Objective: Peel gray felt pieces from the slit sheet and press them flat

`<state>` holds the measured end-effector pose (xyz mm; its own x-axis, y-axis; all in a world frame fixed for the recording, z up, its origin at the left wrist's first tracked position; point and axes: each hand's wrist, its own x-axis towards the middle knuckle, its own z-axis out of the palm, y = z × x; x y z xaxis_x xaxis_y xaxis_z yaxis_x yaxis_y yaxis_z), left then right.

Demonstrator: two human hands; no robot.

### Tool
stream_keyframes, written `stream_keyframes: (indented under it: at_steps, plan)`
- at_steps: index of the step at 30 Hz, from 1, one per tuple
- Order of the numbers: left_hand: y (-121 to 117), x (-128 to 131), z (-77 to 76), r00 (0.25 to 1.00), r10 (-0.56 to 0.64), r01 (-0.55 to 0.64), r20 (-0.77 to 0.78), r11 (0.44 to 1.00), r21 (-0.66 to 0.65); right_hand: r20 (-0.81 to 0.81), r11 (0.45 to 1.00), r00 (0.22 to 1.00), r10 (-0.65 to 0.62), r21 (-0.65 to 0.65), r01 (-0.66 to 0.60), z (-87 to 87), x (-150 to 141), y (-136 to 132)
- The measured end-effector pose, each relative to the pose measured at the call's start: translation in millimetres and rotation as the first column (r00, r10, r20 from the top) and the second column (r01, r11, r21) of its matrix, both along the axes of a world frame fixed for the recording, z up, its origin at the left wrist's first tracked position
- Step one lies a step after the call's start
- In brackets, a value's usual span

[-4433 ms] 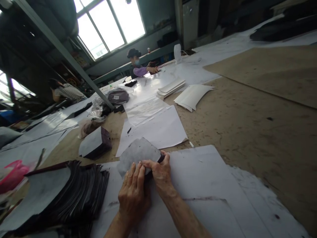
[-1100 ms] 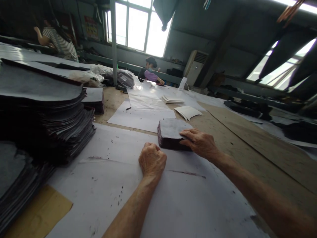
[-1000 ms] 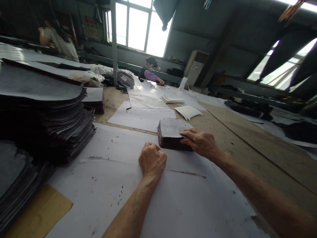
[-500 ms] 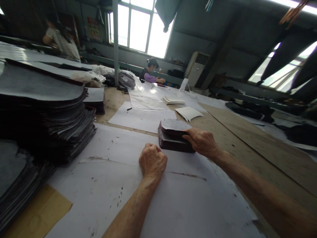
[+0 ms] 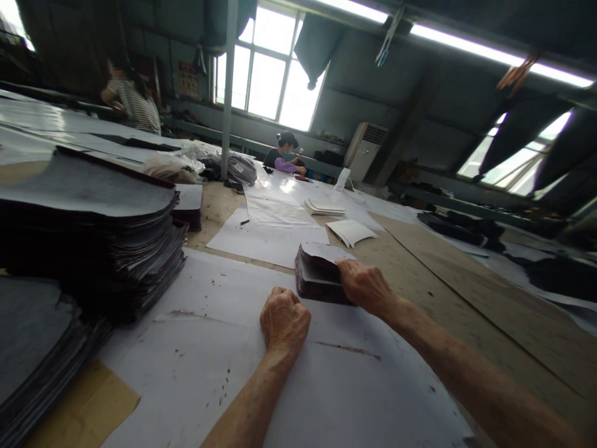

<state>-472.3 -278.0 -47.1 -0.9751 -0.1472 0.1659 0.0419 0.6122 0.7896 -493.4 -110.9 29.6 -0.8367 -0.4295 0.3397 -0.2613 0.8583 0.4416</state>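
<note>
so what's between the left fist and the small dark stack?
Only bare white paper, seen in the head view; left fist and small dark stack are apart.

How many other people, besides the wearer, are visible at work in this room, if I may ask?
2: a person in stripes far left, and a person in purple sleeves seated below the window. Others may be hidden.

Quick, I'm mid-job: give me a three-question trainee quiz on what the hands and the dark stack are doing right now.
1. True or false: the left hand lies flat and open on the white paper.
2. What does the right hand grip?
3. The big pile of dark sheets lies to the: A) left, B) right, C) far end.

Key:
1. False; it is a closed fist resting on the paper.
2. The small dark stack, upper pieces bent up at its right edge.
3. A.
</note>
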Motion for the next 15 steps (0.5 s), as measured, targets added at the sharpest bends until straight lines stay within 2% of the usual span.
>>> stream_keyframes:
  at_steps: [2,5,9,12,15]
  plan:
    - [0.6,-0.2,-1.1,1.000,-0.001,0.001,-0.013,1.000,0.008,-0.084,0.997,0.995,-0.053,-0.062,0.048,8.5,-0.6,4.0]
    - [1.4,-0.2,-0.1,1.000,-0.001,0.001,-0.026,1.000,0.025,-0.196,0.979,0.972,-0.133,-0.180,0.098,30.5,9.8,7.5]
    - [-0.2,0.9,3.8,0.999,-0.032,0.032,-0.009,0.998,0.053,-0.249,0.921,0.938,-0.242,-0.362,0.142,63.6,50.3,5.5]
    - [-3.1,0.8,5.2,0.997,-0.060,0.056,0.050,0.996,0.075,-0.195,0.820,0.919,-0.344,-0.539,0.193,78.0,89.3,3.8]
    - [-6.6,0.0,8.9,0.988,-0.115,0.103,0.102,0.989,0.110,-0.030,0.682,0.948,-0.318,-0.701,0.207,79.7,126.8,2.1]
